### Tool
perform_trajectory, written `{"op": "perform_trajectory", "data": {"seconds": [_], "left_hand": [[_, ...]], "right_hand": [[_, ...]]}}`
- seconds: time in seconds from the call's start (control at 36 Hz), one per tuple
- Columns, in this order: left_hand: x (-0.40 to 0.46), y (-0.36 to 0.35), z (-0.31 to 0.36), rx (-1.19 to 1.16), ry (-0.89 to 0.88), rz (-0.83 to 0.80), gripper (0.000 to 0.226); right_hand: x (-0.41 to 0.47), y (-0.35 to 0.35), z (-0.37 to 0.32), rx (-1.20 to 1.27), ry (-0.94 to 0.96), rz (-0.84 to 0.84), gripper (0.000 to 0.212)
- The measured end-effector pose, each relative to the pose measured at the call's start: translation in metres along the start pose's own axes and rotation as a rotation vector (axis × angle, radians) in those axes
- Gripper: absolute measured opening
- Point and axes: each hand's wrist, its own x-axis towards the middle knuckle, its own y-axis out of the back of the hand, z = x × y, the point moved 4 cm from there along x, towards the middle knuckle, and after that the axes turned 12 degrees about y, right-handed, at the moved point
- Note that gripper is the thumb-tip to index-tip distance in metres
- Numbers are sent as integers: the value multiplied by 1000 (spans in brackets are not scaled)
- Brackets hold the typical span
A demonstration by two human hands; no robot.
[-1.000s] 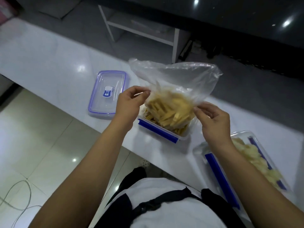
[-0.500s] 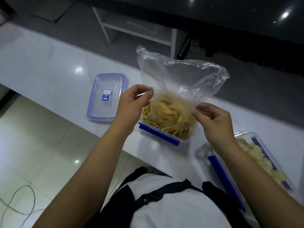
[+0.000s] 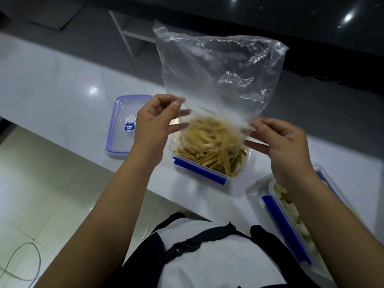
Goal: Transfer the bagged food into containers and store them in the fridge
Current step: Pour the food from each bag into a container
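Step in hand: emptying of the plastic bag (image 3: 220, 80) into the open container (image 3: 209, 163) at the middle of the worktop (image 3: 52, 84).
Left hand (image 3: 153, 125): thumb and forefinger pinched on the bag's lower left edge, remaining fingers loosely spread.
Right hand (image 3: 280, 146): fingertips pinched on the bag's lower right edge.
Bag: held upside down above the container, mouth downward, closed end raised toward the far side; upper part clear and apparently empty.
Food sticks (image 3: 212, 148): yellow strips, most lying in the container; a blurred clump seen through the film at the bag's mouth, right over the pile. Cannot tell whether those are still inside the bag.
Container: near edge with blue clip facing the person; no lid fitted.
Lid (image 3: 122, 123): clear with blue rim and label, flat on the worktop, left of the container, apart from it.
Second container (image 3: 291, 215): near right, at the worktop's edge, holding pale chunks of food; blue clips visible, lid state unclear.
Done, by judgement: one container filled; the stick transfer nearly complete.
Left, by judgement: shake out any remainder, discard the bag, fit and clip the lid, carry both containers to the fridge. No fridge in view.
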Motion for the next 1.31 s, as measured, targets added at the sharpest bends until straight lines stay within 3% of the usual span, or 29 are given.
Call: {"op": "perform_trajectory", "data": {"seconds": [0.33, 0.56, 0.69, 0.83, 0.92, 1.0, 1.06, 1.17, 1.31], "left_hand": [[3, 17, -1, -90, -14, 0, 7], [5, 24, -8, -98, 13, 7, 9], [6, 23, -10, -92, 29, -3, 8], [6, 22, -9, -81, 34, 4, 7], [6, 21, -8, -79, 39, 8, 7], [5, 20, -6, -75, 34, 7, 8], [5, 19, -4, -76, 28, 4, 8], [3, 18, 0, -72, 10, -14, 8], [2, 17, 5, -66, 2, -19, 4]], "right_hand": [[12, -22, -9, 7, 16, -104, 16], [11, -23, 4, -34, -36, -49, 11], [10, -7, 9, -281, 48, -74, 21], [-2, 10, 21, -471, -1, -97, 31], [-11, 11, 27, -536, 18, -199, 36], [-17, 5, 36, -687, -2, -381, 62], [-17, -1, 39, -727, 2, -370, 70], [-12, -12, 36, -683, 97, -236, 45], [-4, -23, 39, -687, 81, -234, 25]]}}
